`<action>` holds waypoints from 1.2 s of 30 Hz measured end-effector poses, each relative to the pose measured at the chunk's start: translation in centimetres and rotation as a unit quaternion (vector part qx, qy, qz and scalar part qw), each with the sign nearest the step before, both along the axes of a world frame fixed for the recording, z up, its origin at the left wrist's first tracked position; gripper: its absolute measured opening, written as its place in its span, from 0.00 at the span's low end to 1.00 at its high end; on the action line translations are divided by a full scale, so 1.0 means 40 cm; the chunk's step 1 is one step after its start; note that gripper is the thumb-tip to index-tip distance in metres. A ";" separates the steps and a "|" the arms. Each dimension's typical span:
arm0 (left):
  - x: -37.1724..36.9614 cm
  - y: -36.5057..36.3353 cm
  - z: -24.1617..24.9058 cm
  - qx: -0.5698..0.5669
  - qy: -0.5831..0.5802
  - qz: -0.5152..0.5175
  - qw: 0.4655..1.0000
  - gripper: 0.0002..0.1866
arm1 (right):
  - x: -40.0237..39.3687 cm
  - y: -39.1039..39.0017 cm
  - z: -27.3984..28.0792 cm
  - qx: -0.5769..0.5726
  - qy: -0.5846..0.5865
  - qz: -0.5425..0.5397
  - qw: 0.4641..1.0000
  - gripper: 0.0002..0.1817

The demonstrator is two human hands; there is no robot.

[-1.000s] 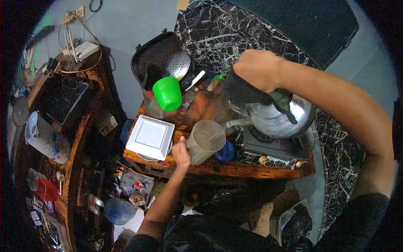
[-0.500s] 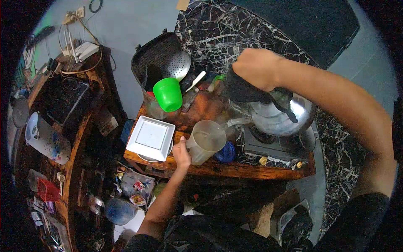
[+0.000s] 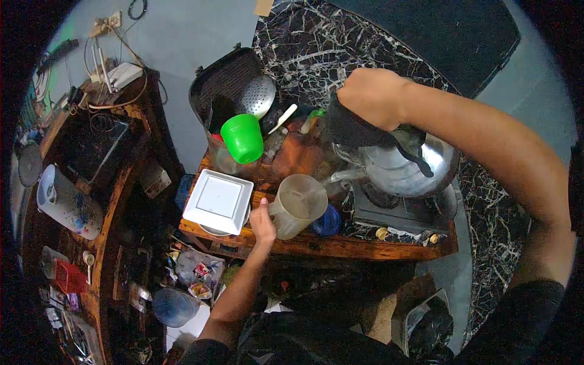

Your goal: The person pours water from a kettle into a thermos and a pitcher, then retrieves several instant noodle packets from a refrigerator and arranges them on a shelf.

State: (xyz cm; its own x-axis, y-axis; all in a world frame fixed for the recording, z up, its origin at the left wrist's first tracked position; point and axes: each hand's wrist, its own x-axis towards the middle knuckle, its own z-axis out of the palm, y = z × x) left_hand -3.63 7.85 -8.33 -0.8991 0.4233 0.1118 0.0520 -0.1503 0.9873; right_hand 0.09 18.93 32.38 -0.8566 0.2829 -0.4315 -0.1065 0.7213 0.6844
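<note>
A clear plastic pitcher [image 3: 299,207] stands at the front edge of the wooden table, and my left hand [image 3: 263,224] is closed around its handle. My right hand [image 3: 372,96] grips the top handle of a shiny metal kettle [image 3: 406,164] through a dark cloth [image 3: 356,126]. The kettle is tilted over a gas stove [image 3: 389,213], with its spout at the pitcher's rim. Some cloudy contents show inside the pitcher; the stream itself is hard to make out.
Left of the pitcher lies a white square container [image 3: 219,201]. Behind it are a green cup [image 3: 242,139], a dark basket [image 3: 228,79] and a perforated metal ladle [image 3: 258,97]. A blue round object [image 3: 328,220] sits between pitcher and stove. A wooden shelf [image 3: 115,213] stands at left.
Hardly anything differs. Both hands, the kettle and the pitcher hold the same positions, with only a slight shift of the view.
</note>
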 end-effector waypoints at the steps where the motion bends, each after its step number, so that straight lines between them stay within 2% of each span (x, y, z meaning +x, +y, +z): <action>1: 0.001 0.003 -0.006 0.000 0.000 0.000 1.000 0.34 | 0.003 0.001 0.001 -0.002 0.003 0.009 1.000 0.14; 5: 0.002 0.001 0.003 0.006 0.007 0.003 1.000 0.34 | 0.014 0.008 0.001 -0.019 0.036 0.031 0.999 0.13; 10: -0.001 0.000 0.002 -0.011 0.008 -0.018 1.000 0.33 | 0.011 -0.019 0.014 -0.006 0.010 0.007 1.000 0.12; 12: 0.008 0.002 0.013 0.016 -0.034 -0.012 0.999 0.33 | 0.013 -0.015 0.014 -0.003 0.017 0.000 1.000 0.12; 16: 0.006 0.005 0.007 0.014 -0.020 -0.009 1.000 0.32 | 0.009 0.001 0.008 0.008 0.001 0.008 1.000 0.12; 24: -0.001 0.005 -0.006 0.011 -0.067 -0.022 0.997 0.33 | 0.027 0.011 0.008 -0.002 0.011 0.042 0.999 0.11; 27: 0.002 -0.006 0.018 0.009 -0.050 -0.018 0.999 0.33 | 0.044 0.034 -0.001 -0.020 0.060 0.056 0.996 0.10; 33: -0.002 -0.017 0.042 0.036 -0.045 -0.030 0.998 0.33 | 0.092 0.096 -0.016 -0.028 0.042 -0.005 0.999 0.11; 35: -0.008 -0.011 0.021 0.039 -0.053 -0.023 0.998 0.33 | 0.136 0.160 -0.039 -0.125 0.134 0.093 0.979 0.12; 36: -0.009 -0.010 0.014 0.041 -0.060 -0.018 0.997 0.33 | 0.156 0.190 -0.055 -0.126 0.135 0.094 0.978 0.12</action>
State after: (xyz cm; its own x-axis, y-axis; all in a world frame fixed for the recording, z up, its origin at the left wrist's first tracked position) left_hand -4.00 7.45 -7.77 -0.8929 0.4486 0.0390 -0.0731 -0.2299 0.9705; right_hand 6.35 26.54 30.18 -0.9755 0.0242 -0.2186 -0.0929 0.8556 0.5092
